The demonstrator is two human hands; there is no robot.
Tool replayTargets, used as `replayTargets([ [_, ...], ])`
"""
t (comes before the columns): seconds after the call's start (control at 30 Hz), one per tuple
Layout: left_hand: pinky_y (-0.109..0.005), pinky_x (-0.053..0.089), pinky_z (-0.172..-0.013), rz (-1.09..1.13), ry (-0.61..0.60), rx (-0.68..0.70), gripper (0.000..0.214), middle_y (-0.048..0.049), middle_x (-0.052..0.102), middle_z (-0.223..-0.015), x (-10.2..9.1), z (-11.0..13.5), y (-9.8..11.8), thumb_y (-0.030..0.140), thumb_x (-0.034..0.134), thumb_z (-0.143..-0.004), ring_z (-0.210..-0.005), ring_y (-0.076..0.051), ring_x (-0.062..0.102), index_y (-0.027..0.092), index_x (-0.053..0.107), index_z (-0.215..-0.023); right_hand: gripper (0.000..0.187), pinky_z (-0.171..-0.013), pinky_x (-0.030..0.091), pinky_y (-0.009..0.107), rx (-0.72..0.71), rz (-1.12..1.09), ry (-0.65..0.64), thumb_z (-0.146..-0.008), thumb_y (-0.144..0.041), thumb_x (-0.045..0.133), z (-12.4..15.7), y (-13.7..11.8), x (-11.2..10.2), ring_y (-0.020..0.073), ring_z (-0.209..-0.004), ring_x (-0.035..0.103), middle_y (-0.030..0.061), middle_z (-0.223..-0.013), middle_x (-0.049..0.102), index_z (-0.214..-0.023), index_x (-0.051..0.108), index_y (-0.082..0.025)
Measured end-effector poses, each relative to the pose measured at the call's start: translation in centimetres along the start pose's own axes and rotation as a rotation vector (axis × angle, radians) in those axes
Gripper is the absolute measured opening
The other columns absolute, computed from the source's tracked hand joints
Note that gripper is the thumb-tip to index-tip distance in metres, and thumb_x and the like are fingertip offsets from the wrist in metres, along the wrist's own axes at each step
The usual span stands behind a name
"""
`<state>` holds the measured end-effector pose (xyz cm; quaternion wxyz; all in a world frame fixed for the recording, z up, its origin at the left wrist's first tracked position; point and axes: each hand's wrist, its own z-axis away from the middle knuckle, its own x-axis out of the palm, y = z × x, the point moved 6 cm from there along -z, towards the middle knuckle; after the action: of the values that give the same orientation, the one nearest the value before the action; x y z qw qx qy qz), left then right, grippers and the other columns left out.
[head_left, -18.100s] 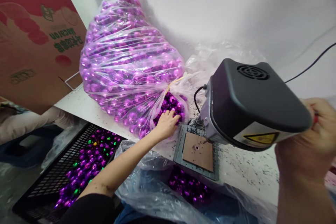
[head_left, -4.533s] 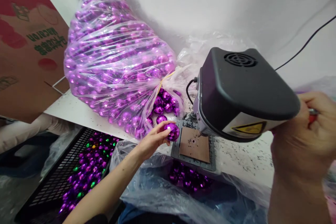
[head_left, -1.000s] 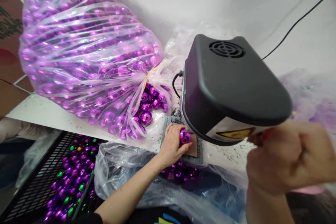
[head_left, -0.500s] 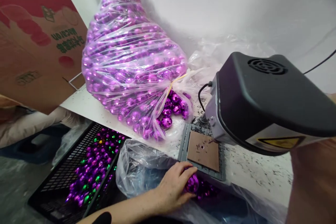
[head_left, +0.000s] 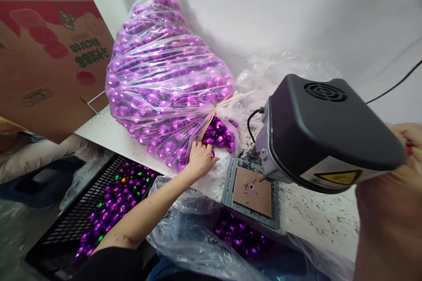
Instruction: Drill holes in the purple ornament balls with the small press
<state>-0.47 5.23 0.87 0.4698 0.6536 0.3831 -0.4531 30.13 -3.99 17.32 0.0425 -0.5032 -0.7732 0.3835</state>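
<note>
My left hand (head_left: 199, 159) reaches to the loose purple faceted balls (head_left: 220, 135) spilling from the tied mouth of a big clear bag of purple balls (head_left: 168, 79). Its fingers curl over one ball at the edge of the pile. My right hand (head_left: 404, 153) is closed round a red handle (head_left: 409, 142) at the right side of a black-hooded bench machine (head_left: 326, 127). Under the machine's head lies a brown pad in a grey frame (head_left: 252, 191), with nothing on it.
A clear bag holding purple balls (head_left: 240, 235) hangs below the table's front edge. A black crate of purple and green balls (head_left: 99, 210) stands on the floor at the left. A cardboard box (head_left: 49, 52) leans at the far left. Black specks cover the white tabletop (head_left: 316, 217).
My left hand has risen from the lower bag, where it held a ball, to the loose balls at the big bag's mouth. The right hand stays on the handle.
</note>
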Motion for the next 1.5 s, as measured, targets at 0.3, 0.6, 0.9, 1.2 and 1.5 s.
replayTargets([
  [0.3, -0.028, 0.051, -0.068, 1.595, -0.449, -0.201, 0.047, -0.0091, 0.07, -0.109, 2.0, 3.6, 2.9, 0.054, 0.063, -0.092, -0.089, -0.02, 0.068, 0.021, 0.063, -0.126, 0.025, -0.053, 0.022, 0.027, 0.025, -0.084, 0.033, -0.082, -0.035, 0.059, -0.2, -0.9, -0.1, 0.0044, -0.055, 0.029, -0.0051, -0.056, 0.035, -0.066, 0.053, -0.016],
  [0.6, -0.033, 0.057, -0.085, 1.964, -0.51, -0.463, 0.043, -0.0059, 0.072, -0.103, 6.5, 5.4, 5.2, 0.03, 0.086, -0.077, -0.09, -0.017, 0.07, 0.017, 0.067, -0.113, 0.028, -0.053, 0.023, 0.025, 0.005, -0.146, -0.03, -0.087, -0.034, 0.059, -0.1, -1.3, 0.0, 0.0037, -0.056, 0.03, -0.0057, -0.058, 0.036, -0.067, 0.051, -0.016],
  [0.9, -0.04, 0.051, -0.096, 1.405, -0.255, -0.21, 0.047, -0.0072, 0.072, -0.113, 6.5, 6.1, 7.1, 0.048, 0.075, -0.084, -0.108, -0.026, 0.065, 0.018, 0.066, -0.118, 0.038, -0.054, 0.023, 0.025, -0.005, -0.162, -0.039, -0.092, -0.045, 0.057, -0.1, -1.5, 0.2, 0.0032, -0.057, 0.03, -0.0059, -0.059, 0.035, -0.069, 0.051, -0.015],
  [1.2, -0.047, 0.045, -0.102, 0.873, 0.022, 0.136, 0.044, -0.0086, 0.07, -0.122, 6.4, 6.9, 9.1, 0.035, 0.071, -0.09, -0.114, -0.029, 0.062, 0.023, 0.059, -0.131, 0.035, -0.055, 0.023, 0.025, -0.004, -0.182, -0.049, -0.092, -0.041, 0.059, 0.0, -1.3, 0.1, 0.0033, -0.059, 0.029, -0.0055, -0.06, 0.033, -0.07, 0.05, -0.015],
  [1.5, -0.053, 0.043, -0.108, 0.748, 0.028, 0.233, 0.04, -0.009, 0.067, -0.13, 7.2, 6.8, 9.9, 0.027, 0.071, -0.089, -0.124, -0.031, 0.058, 0.026, 0.063, -0.129, 0.033, -0.055, 0.023, 0.025, -0.035, -0.21, -0.058, -0.093, -0.036, 0.056, -0.1, -1.8, 0.2, 0.003, -0.058, 0.029, -0.0057, -0.061, 0.034, -0.069, 0.048, -0.015],
])
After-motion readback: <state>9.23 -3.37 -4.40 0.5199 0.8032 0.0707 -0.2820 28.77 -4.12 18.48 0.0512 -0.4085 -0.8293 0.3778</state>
